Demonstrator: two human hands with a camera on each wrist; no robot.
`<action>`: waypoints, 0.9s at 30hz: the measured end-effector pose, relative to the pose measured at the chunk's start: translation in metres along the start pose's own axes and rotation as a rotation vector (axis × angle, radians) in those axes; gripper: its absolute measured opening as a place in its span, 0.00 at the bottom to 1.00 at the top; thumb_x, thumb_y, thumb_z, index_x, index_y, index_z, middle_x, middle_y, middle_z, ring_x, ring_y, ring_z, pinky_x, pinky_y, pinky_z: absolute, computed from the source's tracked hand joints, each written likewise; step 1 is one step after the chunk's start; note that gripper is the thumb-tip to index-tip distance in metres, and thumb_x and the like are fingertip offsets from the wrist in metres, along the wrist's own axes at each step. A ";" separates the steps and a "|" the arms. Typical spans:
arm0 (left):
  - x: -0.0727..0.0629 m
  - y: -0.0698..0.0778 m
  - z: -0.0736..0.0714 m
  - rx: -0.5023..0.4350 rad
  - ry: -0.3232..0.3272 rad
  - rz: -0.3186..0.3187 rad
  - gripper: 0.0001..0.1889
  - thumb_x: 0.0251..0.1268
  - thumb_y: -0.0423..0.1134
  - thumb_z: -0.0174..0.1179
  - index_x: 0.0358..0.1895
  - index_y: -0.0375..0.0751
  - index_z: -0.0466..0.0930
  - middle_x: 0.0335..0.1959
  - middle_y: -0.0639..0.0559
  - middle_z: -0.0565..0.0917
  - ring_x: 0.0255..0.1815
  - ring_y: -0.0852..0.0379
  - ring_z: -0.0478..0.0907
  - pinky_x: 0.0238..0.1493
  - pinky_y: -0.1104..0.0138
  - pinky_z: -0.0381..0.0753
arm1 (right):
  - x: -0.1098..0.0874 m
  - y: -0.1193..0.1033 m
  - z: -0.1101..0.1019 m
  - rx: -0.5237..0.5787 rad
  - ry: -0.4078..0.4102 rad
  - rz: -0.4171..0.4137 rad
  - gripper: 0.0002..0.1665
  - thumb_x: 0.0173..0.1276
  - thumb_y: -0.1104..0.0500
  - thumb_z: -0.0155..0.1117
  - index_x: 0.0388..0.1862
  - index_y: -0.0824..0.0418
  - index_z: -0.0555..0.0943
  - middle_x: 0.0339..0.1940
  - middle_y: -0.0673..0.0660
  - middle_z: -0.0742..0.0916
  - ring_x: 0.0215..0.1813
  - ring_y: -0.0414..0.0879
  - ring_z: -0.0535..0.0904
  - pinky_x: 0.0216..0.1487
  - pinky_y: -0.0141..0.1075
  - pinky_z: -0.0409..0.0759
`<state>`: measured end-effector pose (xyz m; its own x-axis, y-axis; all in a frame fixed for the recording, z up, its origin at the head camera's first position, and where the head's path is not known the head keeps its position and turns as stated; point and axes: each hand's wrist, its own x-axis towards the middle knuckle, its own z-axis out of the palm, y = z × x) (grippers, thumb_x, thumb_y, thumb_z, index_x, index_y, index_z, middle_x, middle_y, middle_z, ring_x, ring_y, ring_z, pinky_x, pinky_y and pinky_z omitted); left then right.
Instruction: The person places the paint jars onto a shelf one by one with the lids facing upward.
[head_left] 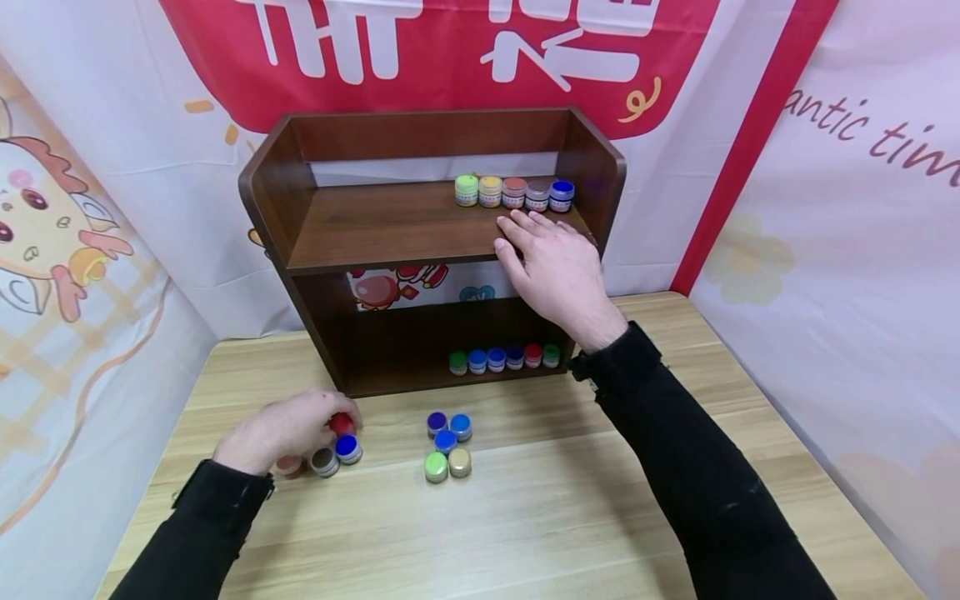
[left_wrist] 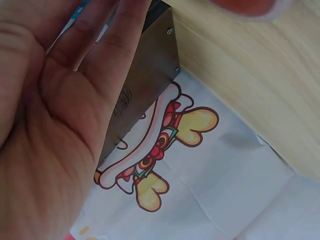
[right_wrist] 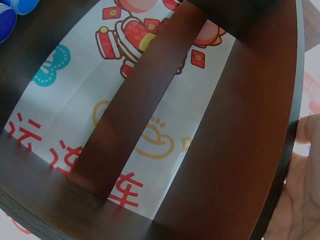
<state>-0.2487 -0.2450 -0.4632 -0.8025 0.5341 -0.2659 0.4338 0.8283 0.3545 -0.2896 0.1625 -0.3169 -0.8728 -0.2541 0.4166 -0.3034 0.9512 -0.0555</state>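
Observation:
My left hand (head_left: 288, 429) reaches down over the table's left side, its fingertips around a red-lidded paint jar (head_left: 342, 423). Close by stand a blue-lidded jar (head_left: 348, 449), a grey-brown jar (head_left: 325, 462) and a reddish-brown jar (head_left: 291, 465), partly under the hand. In the left wrist view the fingertips run out of frame. My right hand (head_left: 558, 271) lies with extended fingers at the front edge of the upper board of a brown shelf (head_left: 375, 221), holding nothing. Just behind its fingertips is a row of jars (head_left: 513, 193) with green, yellow, red, grey and blue lids.
On the lower board stands another row of jars (head_left: 496, 360), with green, blue and red lids. A cluster of jars (head_left: 446, 442) sits mid-table in front of the shelf. Printed cloth (head_left: 825, 250) hangs around the wooden table (head_left: 525, 517).

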 end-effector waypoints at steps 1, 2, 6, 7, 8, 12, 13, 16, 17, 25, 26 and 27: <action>0.000 0.000 -0.001 0.002 0.006 0.004 0.18 0.73 0.26 0.78 0.59 0.50 0.94 0.50 0.50 0.92 0.50 0.49 0.84 0.60 0.45 0.96 | 0.000 0.000 0.000 0.000 -0.001 0.002 0.37 0.98 0.36 0.43 0.93 0.48 0.76 0.92 0.54 0.79 0.94 0.54 0.75 0.98 0.55 0.70; 0.000 0.001 -0.002 0.005 0.013 0.005 0.18 0.73 0.26 0.78 0.59 0.50 0.94 0.50 0.50 0.92 0.49 0.50 0.84 0.60 0.44 0.96 | 0.000 0.000 0.000 0.000 -0.002 0.003 0.37 0.98 0.36 0.43 0.93 0.48 0.76 0.92 0.54 0.79 0.94 0.54 0.75 0.98 0.55 0.70; 0.000 0.004 -0.005 0.023 0.047 0.011 0.16 0.74 0.30 0.80 0.59 0.50 0.93 0.50 0.51 0.92 0.49 0.51 0.84 0.60 0.45 0.97 | 0.000 0.000 0.000 0.001 -0.004 0.007 0.37 0.98 0.36 0.43 0.93 0.48 0.76 0.92 0.54 0.79 0.94 0.54 0.74 0.98 0.55 0.70; 0.000 0.005 -0.005 0.028 0.057 0.014 0.16 0.75 0.31 0.80 0.59 0.49 0.93 0.49 0.52 0.92 0.48 0.51 0.84 0.60 0.46 0.97 | 0.000 0.000 0.000 0.002 -0.004 0.007 0.37 0.98 0.36 0.43 0.93 0.48 0.76 0.92 0.54 0.79 0.94 0.54 0.75 0.97 0.55 0.70; 0.000 0.006 -0.006 0.028 0.067 0.012 0.16 0.75 0.32 0.80 0.60 0.49 0.93 0.50 0.52 0.92 0.48 0.51 0.84 0.60 0.46 0.98 | 0.000 0.000 0.000 0.002 -0.002 0.006 0.37 0.98 0.36 0.43 0.93 0.48 0.76 0.92 0.54 0.79 0.94 0.54 0.75 0.97 0.55 0.70; 0.003 0.011 -0.007 0.016 0.104 0.014 0.16 0.77 0.34 0.80 0.63 0.45 0.93 0.50 0.50 0.94 0.48 0.51 0.85 0.60 0.47 0.98 | 0.000 0.000 0.000 0.004 0.005 0.002 0.37 0.98 0.36 0.43 0.92 0.48 0.76 0.92 0.54 0.80 0.94 0.54 0.75 0.97 0.55 0.71; 0.004 0.012 -0.007 0.007 0.110 0.007 0.16 0.78 0.35 0.79 0.64 0.45 0.92 0.50 0.50 0.94 0.48 0.51 0.85 0.60 0.47 0.98 | 0.000 0.000 0.000 0.004 0.007 0.002 0.37 0.98 0.36 0.43 0.92 0.48 0.76 0.92 0.54 0.80 0.94 0.54 0.75 0.97 0.55 0.71; 0.009 0.014 -0.007 -0.016 0.133 -0.004 0.17 0.80 0.35 0.77 0.66 0.42 0.92 0.52 0.47 0.94 0.49 0.50 0.85 0.61 0.45 0.98 | 0.000 -0.001 0.000 0.005 0.008 0.002 0.37 0.98 0.36 0.43 0.92 0.48 0.76 0.92 0.54 0.80 0.94 0.54 0.75 0.97 0.55 0.71; 0.011 0.015 -0.008 -0.025 0.140 -0.007 0.17 0.80 0.35 0.77 0.67 0.41 0.91 0.53 0.45 0.94 0.49 0.49 0.85 0.61 0.45 0.98 | 0.000 -0.001 0.000 0.005 0.008 0.003 0.37 0.98 0.36 0.43 0.92 0.48 0.76 0.92 0.54 0.80 0.94 0.54 0.75 0.97 0.55 0.71; 0.023 0.018 -0.016 -0.072 0.160 -0.008 0.19 0.84 0.36 0.73 0.70 0.33 0.90 0.54 0.39 0.94 0.49 0.45 0.84 0.64 0.43 0.96 | 0.000 -0.001 0.000 0.004 0.007 0.007 0.37 0.98 0.36 0.43 0.92 0.48 0.76 0.92 0.54 0.80 0.94 0.54 0.75 0.97 0.56 0.71; 0.024 0.019 -0.017 -0.074 0.157 -0.009 0.19 0.84 0.36 0.72 0.70 0.32 0.90 0.53 0.39 0.93 0.49 0.45 0.84 0.63 0.43 0.96 | 0.000 0.000 0.001 0.003 0.007 0.007 0.37 0.98 0.36 0.43 0.92 0.48 0.76 0.92 0.54 0.80 0.94 0.54 0.75 0.97 0.56 0.71; 0.025 0.020 -0.017 -0.076 0.156 -0.012 0.19 0.84 0.36 0.72 0.70 0.32 0.90 0.53 0.40 0.93 0.49 0.45 0.84 0.63 0.44 0.96 | 0.000 0.000 0.001 0.004 0.007 0.006 0.37 0.98 0.36 0.43 0.92 0.48 0.76 0.92 0.54 0.80 0.94 0.54 0.75 0.97 0.56 0.71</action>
<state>-0.2669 -0.2184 -0.4476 -0.8640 0.4864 -0.1304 0.3961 0.8163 0.4203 -0.2897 0.1621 -0.3177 -0.8722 -0.2469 0.4223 -0.2994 0.9521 -0.0616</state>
